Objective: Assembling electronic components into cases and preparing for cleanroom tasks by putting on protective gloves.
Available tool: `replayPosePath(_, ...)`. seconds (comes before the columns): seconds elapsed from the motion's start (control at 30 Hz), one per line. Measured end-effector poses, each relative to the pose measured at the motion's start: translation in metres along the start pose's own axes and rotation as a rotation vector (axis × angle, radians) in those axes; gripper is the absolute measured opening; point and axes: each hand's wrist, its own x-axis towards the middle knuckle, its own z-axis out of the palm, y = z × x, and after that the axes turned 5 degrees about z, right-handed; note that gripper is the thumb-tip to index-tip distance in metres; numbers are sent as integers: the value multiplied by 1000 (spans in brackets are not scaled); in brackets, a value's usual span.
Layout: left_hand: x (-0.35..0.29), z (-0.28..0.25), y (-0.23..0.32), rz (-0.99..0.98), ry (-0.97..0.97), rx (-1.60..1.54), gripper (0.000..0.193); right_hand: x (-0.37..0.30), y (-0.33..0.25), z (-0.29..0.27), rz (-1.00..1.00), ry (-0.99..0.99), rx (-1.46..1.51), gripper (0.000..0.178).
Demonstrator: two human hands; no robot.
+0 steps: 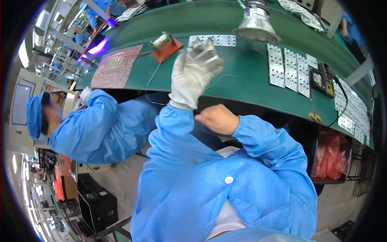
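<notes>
My left hand (194,72) wears a white glove and is held up over the near edge of the green bench. Its fingers are open and spread a little, with nothing in them. Just below and to the right of the glove's cuff is my right hand (219,119), which is bare. The fingers of that hand are curled in, and nothing sticks out of them. Beyond the gloved fingers lies a strip of small boards (219,40). Left of the glove, a solder wire spool (162,41) sits on a red-orange stand.
A funnel-shaped metal duct (256,28) hangs over the green bench (246,72). More board panels (276,66) lie at right, near a black soldering station (320,80). Bubble wrap (117,66) lies at left. A co-worker in blue (100,125) sits left; a red-lined bin (330,155) stands below right.
</notes>
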Motion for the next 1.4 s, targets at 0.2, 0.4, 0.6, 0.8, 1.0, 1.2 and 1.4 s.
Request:
replayPosePath(0.2, 34, -50, -17, 388, -134, 2463, 37, -28, 16, -34, -17, 151, -229, 32)
replayPosePath(0.4, 53, -109, -3, 118, 105, 2338, 31, -45, 34, -61, 113, 267, -231, 33)
replayPosePath(0.6, 73, -73, 34, 363, 509, 1118, 25, -45, 40, -81, 180, 377, -132, 31)
replayPosePath(0.8, 34, 43, -35, 345, 223, 860, 38, -21, 17, -104, 38, 861, 204, 21)
replayPosePath(1.0, -11, 7, -109, 245, 222, 826, 35, -11, 13, -93, 161, 841, -127, 31)
replayPosePath(1.2, -12, 5, -112, 140, 239, 611, 35, -20, 26, -89, 50, 839, -415, 25)
replayPosePath(1.4, -15, -3, -106, 128, 171, 768, 26, -22, 28, -90, 2, 880, -382, 12)
